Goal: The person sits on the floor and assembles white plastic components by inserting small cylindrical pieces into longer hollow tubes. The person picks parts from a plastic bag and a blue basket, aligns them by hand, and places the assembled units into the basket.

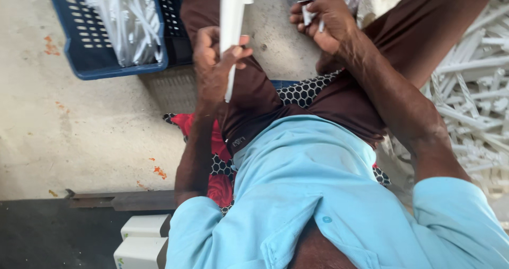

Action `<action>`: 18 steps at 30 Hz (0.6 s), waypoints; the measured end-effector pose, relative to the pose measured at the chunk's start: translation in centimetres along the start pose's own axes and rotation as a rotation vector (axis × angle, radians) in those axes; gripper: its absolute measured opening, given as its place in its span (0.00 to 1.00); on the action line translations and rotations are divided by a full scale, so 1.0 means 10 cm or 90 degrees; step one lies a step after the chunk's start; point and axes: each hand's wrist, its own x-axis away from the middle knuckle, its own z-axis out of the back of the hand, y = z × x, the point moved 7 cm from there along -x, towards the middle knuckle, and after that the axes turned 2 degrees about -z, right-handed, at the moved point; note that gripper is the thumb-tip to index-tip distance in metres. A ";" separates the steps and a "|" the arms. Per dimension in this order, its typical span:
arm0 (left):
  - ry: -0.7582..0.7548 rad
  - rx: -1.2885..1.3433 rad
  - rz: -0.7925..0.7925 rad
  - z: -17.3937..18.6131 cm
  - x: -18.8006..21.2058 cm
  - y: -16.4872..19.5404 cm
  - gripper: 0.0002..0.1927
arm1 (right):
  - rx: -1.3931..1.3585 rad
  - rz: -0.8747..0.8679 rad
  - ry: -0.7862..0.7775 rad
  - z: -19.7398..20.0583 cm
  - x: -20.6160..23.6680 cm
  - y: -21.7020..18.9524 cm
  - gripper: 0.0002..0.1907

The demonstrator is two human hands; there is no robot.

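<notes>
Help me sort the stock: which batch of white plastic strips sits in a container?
The white plastic strips in the blue perforated plastic crate at upper left; the other white strips lie loose on the right.

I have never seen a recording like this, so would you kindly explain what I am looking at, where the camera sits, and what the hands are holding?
There is no machine here: a person sits on a concrete floor and works with bare hands. The single picture comes from a camera worn on that person's head, looking down over a light blue shirt and brown trousers.

The left hand grips a long white plastic strip, held roughly upright. The right hand pinches a few small white pieces in its fingers; exactly what they are is too small to tell.

To the person's left, a blue slotted crate holds more white plastic parts. To the right lies a loose heap of white plastic strips. A red patterned cushion lies under the person.
</notes>
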 end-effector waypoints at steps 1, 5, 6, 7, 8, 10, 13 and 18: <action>-0.002 -0.008 0.005 0.02 0.02 -0.02 0.16 | 0.016 -0.027 -0.029 0.03 -0.02 0.05 0.15; 0.004 -0.102 -0.006 0.16 0.08 -0.07 0.12 | 0.001 0.079 -0.111 0.13 -0.01 0.02 0.10; 0.018 -0.127 -0.011 0.19 0.08 -0.08 0.11 | -0.028 0.100 -0.118 0.14 -0.01 0.01 0.08; 0.033 -0.153 -0.016 0.23 0.08 -0.10 0.11 | -0.058 0.121 -0.125 0.15 0.00 -0.01 0.06; 0.046 -0.178 -0.021 0.25 0.09 -0.10 0.10 | -0.074 0.117 -0.119 0.16 0.01 0.00 0.05; 0.079 -0.155 0.010 0.30 0.09 -0.17 0.11 | -0.106 0.111 -0.104 0.18 0.01 0.00 0.05; 0.112 -0.147 0.018 0.32 0.08 -0.22 0.11 | -0.110 0.132 -0.190 0.08 0.05 -0.04 0.06; 0.090 -0.166 0.010 0.34 0.06 -0.25 0.12 | -0.126 0.093 -0.137 0.11 0.03 0.03 0.05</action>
